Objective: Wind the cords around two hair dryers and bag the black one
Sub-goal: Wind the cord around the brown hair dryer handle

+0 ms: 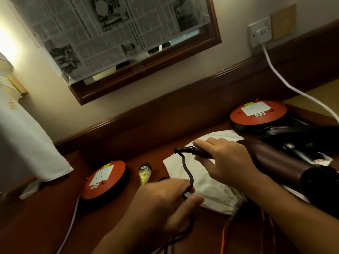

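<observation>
My right hand [222,158] grips the handle of a dark maroon hair dryer [280,162], whose barrel lies off to the right over a white cloth bag [207,182]. Its dark cord [187,171] leaves the ribbed strain relief at the handle's end and drops to my left hand [165,200], which pinches it and holds it taut. A black hair dryer [300,142] lies at the far right on the wooden table [45,226], untouched.
Two round orange extension reels sit on the table, one [102,180] left and one [256,114] back right. A small yellow packet [145,174] lies between the left reel and the bag. An orange cable [229,230] runs below the bag. A white cord [286,83] hangs from a wall socket.
</observation>
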Motion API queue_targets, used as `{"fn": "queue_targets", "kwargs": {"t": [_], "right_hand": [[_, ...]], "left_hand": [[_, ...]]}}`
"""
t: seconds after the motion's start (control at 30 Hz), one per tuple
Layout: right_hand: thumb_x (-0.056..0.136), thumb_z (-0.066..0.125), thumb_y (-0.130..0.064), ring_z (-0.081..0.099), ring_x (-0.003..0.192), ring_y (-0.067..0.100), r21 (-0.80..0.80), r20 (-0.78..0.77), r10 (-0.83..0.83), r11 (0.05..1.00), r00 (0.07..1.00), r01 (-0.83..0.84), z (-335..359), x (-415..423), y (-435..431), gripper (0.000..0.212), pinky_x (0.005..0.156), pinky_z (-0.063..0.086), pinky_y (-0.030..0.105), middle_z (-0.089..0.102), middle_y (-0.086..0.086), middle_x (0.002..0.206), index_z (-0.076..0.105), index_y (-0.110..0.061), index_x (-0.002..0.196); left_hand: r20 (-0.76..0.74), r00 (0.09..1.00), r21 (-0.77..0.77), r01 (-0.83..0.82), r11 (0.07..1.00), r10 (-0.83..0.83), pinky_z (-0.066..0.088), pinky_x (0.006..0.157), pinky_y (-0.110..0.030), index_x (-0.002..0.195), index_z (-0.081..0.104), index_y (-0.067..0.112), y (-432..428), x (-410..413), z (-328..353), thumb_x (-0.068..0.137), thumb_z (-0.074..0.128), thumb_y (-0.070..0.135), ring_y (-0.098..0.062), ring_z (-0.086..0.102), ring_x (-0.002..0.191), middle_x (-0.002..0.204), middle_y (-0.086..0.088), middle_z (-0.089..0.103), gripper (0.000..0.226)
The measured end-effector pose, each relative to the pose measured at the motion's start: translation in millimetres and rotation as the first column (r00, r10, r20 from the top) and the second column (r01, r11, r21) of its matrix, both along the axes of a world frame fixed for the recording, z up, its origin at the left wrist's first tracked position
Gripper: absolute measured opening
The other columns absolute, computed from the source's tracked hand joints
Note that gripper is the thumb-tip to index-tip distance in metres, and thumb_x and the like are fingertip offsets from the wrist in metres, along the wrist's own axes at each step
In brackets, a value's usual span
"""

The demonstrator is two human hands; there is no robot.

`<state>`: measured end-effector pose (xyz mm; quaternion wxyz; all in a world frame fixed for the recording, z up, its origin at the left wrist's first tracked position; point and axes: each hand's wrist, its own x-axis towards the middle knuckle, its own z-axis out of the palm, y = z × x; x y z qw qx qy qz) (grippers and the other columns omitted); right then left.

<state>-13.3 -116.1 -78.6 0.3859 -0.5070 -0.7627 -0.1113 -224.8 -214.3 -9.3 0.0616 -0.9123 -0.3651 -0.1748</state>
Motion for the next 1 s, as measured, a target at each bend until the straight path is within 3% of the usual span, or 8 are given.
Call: {"fn": "queue_targets", "kwargs": {"t": [0.27,0.37,0.43,0.57,0.67,0.77,0.87,1.0], "right_hand": [[0.088,0.056,-0.051,0.057,0.078,0.016,-0.073,0.143,0.218,0.975,0.966,-0.209,-4.7,-5.1,-13.2,0.043,0.059,0.043,0.032,0.062,-0.013,0.099,0.051,-0.039,0.129],[0.092,0.054,-0.052,0.058,0.08,0.014,-0.002,0.05,0.318,0.948,0.947,-0.318,-0.9,-8.1,-24.1,0.042,0.06,0.047,0.036,0.063,-0.013,0.101,0.054,-0.034,0.13],[0.093,0.056,-0.051,0.06,0.083,0.013,0.071,-0.084,0.331,0.943,0.94,-0.325,1.6,-6.9,-29.8,0.042,0.06,0.049,0.036,0.064,-0.014,0.103,0.057,-0.031,0.13],[0.093,0.058,-0.052,0.062,0.087,0.009,0.105,-0.274,0.205,0.977,0.939,-0.183,8.9,5.4,-29.8,0.042,0.063,0.052,0.032,0.064,-0.014,0.103,0.056,-0.031,0.129],[0.091,0.057,-0.054,0.062,0.085,0.01,0.059,-0.226,0.075,0.996,0.971,-0.063,12.0,10.1,-26.2,0.043,0.06,0.051,0.03,0.065,-0.014,0.101,0.056,-0.033,0.129],[0.09,0.058,-0.052,0.062,0.082,0.013,0.01,-0.114,0.056,0.998,0.992,-0.055,9.9,2.6,-27.5,0.044,0.056,0.046,0.026,0.065,-0.012,0.097,0.056,-0.032,0.129],[0.088,0.056,-0.051,0.062,0.078,0.014,-0.01,-0.035,0.11,0.994,0.993,-0.111,9.3,-6.0,-30.5,0.043,0.053,0.043,0.028,0.064,-0.012,0.092,0.056,-0.034,0.128],[0.09,0.055,-0.053,0.06,0.075,0.011,-0.013,0.033,0.277,0.961,0.96,-0.277,10.5,-6.8,-36.7,0.042,0.053,0.049,0.03,0.065,-0.013,0.092,0.054,-0.036,0.129]], "left_hand": [[0.422,0.887,-0.143,-0.141,0.98,0.189,0.054,0.066,-0.039,0.089,0.07,0.019,67.0,-10.2,58.1,0.103,0.053,0.034,-0.016,0.064,0.069,0.077,0.001,0.067,0.026],[0.455,0.837,-0.214,-0.228,0.95,0.303,0.055,0.074,-0.046,0.092,0.07,0.023,101.6,-23.7,39.0,0.102,0.054,0.035,-0.031,0.066,0.081,0.086,-0.006,0.07,0.023],[0.477,0.807,-0.302,-0.22,0.928,0.347,0.051,0.064,-0.044,0.09,0.068,0.025,111.8,-31.9,17.1,0.103,0.055,0.028,-0.038,0.058,0.068,0.083,-0.012,0.067,0.018],[0.381,0.872,-0.287,-0.203,0.936,0.306,0.036,0.048,-0.028,0.093,0.066,0.03,81.9,-29.5,-30.5,0.102,0.056,0.022,-0.006,0.043,0.05,0.064,0.0,0.056,0.015],[0.182,0.967,-0.138,-0.153,0.979,0.177,0.047,0.059,-0.017,0.1,0.063,0.04,38.0,-21.1,-36.3,0.101,0.055,0.037,0.002,0.061,0.072,0.082,0.021,0.065,0.009],[0.054,0.998,-0.081,-0.018,0.997,0.023,0.056,0.066,-0.023,0.112,0.07,0.027,12.3,-7.7,-8.1,0.103,0.05,0.042,0.0,0.067,0.082,0.096,0.015,0.072,0.026],[0.109,0.992,-0.002,0.066,0.998,-0.066,0.055,0.065,-0.031,0.105,0.072,0.016,19.3,-4.1,32.9,0.102,0.053,0.034,-0.009,0.067,0.077,0.089,0.005,0.072,0.027],[0.273,0.958,-0.129,-0.056,0.99,0.09,0.057,0.069,-0.041,0.1,0.074,0.015,60.9,-14.3,68.5,0.099,0.06,0.027,-0.018,0.069,0.078,0.086,0.002,0.072,0.018]]}}
